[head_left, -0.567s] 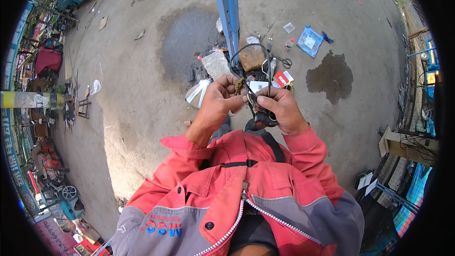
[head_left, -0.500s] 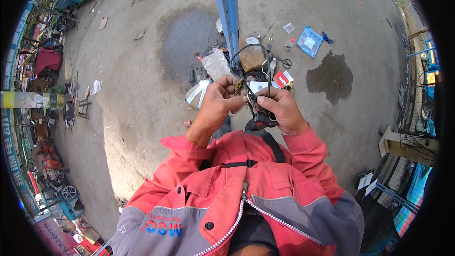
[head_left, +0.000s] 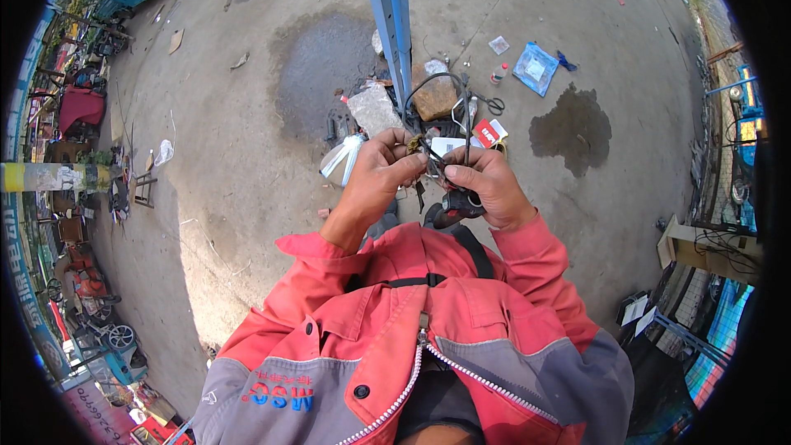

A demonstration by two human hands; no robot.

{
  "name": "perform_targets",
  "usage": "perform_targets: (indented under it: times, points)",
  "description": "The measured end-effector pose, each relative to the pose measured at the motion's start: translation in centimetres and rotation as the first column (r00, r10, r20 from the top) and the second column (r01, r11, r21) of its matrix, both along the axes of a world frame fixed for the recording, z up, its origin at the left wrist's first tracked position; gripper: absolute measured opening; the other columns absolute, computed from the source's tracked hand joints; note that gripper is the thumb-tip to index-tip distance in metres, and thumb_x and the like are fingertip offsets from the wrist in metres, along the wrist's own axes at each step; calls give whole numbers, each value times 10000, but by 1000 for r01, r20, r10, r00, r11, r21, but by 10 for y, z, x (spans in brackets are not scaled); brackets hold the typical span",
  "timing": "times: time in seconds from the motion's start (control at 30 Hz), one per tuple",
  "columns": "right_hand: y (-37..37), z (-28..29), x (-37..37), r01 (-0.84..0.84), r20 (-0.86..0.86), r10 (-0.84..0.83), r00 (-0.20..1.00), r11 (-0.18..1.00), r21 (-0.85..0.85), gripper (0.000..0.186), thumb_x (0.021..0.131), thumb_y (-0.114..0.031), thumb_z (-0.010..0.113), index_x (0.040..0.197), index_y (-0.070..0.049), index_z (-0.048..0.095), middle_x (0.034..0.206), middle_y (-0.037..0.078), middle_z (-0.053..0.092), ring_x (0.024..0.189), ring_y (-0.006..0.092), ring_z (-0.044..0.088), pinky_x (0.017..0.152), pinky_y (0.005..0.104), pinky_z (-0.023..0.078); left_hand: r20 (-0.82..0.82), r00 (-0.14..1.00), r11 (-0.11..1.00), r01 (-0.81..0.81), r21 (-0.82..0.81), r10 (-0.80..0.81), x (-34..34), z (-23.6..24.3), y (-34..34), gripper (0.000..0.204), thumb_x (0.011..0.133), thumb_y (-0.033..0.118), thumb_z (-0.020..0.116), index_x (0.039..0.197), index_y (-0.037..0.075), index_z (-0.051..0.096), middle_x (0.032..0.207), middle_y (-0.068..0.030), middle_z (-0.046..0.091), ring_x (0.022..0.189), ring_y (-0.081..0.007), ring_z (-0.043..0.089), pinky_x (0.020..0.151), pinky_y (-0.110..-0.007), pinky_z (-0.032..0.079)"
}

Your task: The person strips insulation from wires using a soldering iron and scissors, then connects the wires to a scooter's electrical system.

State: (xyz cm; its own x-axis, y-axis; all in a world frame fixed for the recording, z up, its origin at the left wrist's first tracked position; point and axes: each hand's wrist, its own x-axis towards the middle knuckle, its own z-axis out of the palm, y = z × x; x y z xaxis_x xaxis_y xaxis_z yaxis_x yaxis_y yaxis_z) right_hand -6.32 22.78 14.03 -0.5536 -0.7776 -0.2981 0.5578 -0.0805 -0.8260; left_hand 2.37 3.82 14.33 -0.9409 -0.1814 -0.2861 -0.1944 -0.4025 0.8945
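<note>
My left hand [head_left: 381, 166] is closed, with thumb and fingertips pinching a black cable [head_left: 466, 115] near some yellowish strands [head_left: 414, 146]. Close beside it, my right hand [head_left: 493, 185] pinches the same dark cable between thumb and forefinger. From my hands the cable loops up and over towards the foot of a blue metal post [head_left: 386, 16]. A short dark strip [head_left: 420, 195] hangs below my left fingertips. Just under my right hand shows a black-and-red object [head_left: 463, 203], partly covered, its kind unclear. The exact point gripped is hidden by my fingers.
Around the post's foot lie a grey stone [head_left: 375, 110], a brown stone [head_left: 435, 99], a red-and-white box [head_left: 488, 133] and scissors [head_left: 495, 105]. Beyond are a small bottle [head_left: 499, 73] and a blue plastic packet [head_left: 536, 69]. A wet patch [head_left: 571, 130] marks the concrete at right.
My left thumb has straightened and shifted up along the cable. The dark strip now hangs lower, below my left fingertips. My right hand has barely moved.
</note>
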Motion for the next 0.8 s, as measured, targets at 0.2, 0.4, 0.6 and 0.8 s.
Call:
perform_targets:
  times: [0.2,0.4,0.6,0.8]
  points:
    - [2,0,2,0,-14,0,1000,999,32,174,903,-106,665,1012,29,676,875,28,666,777,86,579,749,238,471,72,997,999,14,33,-17,3,5,0,194,918,66,646,1066,7,535,768,-45,618,607,-113,561,542,-254,449]
    - [2,1,2,-3,-31,5,999,999,44,191,895,-106,680,1021,37,674,882,32,670,785,87,591,743,238,482,141,990,990,-2,139,-18,6,8,-3,204,920,47,636,1085,1,524,801,-93,667,623,-168,648,559,-285,524]
    - [3,-3,5,10,-47,-7,999,998,64,208,878,-94,706,1031,42,665,892,38,681,782,87,627,726,228,507,109,994,990,3,139,-19,11,9,-1,193,926,26,619,1087,-4,516,852,-134,697,676,-200,704,578,-279,556]
    - [4,-3,6,32,-63,-26,998,996,83,200,868,-74,719,1021,40,660,877,42,682,760,75,623,695,217,509,158,987,997,13,77,-25,10,7,2,207,917,34,645,1091,12,535,895,-118,703,748,-192,710,573,-277,560]
